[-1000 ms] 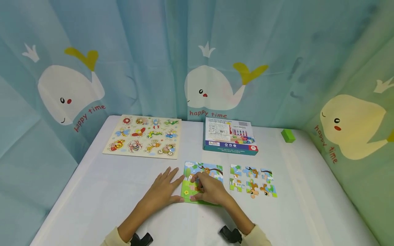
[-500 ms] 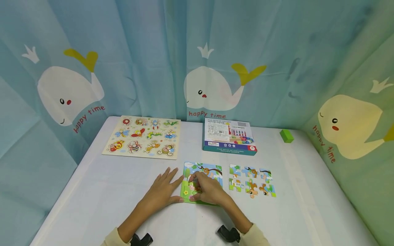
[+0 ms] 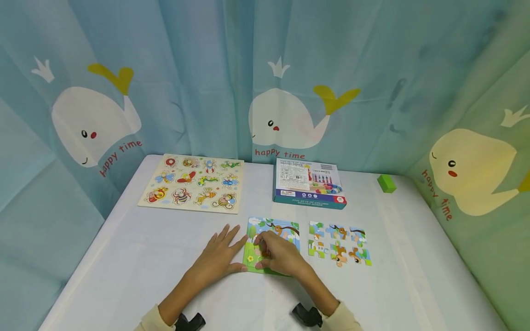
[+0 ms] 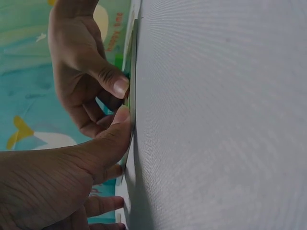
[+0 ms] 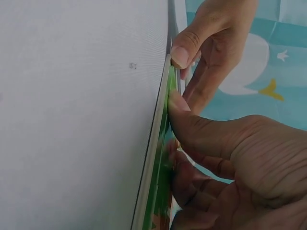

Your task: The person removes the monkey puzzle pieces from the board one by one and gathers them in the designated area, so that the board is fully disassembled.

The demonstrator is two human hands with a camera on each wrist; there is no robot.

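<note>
A small jigsaw puzzle board (image 3: pixel 256 225) with a green and blue cartoon scene lies flat in front of me. My left hand (image 3: pixel 216 257) rests flat beside it, fingers spread, with thumb and index fingertips at its left edge. Over the lower middle of the board my right hand (image 3: pixel 281 255) is bent, its curled thumb and index finger pinching at a puzzle piece and largely hiding it. From the right wrist view, the thumb (image 5: pixel 178 103) presses by the green border, and the other fingers curl down onto the picture. Loose puzzle pieces (image 3: pixel 338 250) lie in two rows right of the board.
Behind the left hand lies a wooden insect puzzle (image 3: pixel 194 185). A flat toy box (image 3: pixel 308 184) stands at the back middle, and a green block (image 3: pixel 387 183) sits at the back right. Whale-print curtains (image 3: pixel 198 92) enclose the white table (image 3: pixel 124 266).
My right index finger shifts slightly left over the board, while the thumb stays near the same spot. The left hand and loose pieces stay put.
</note>
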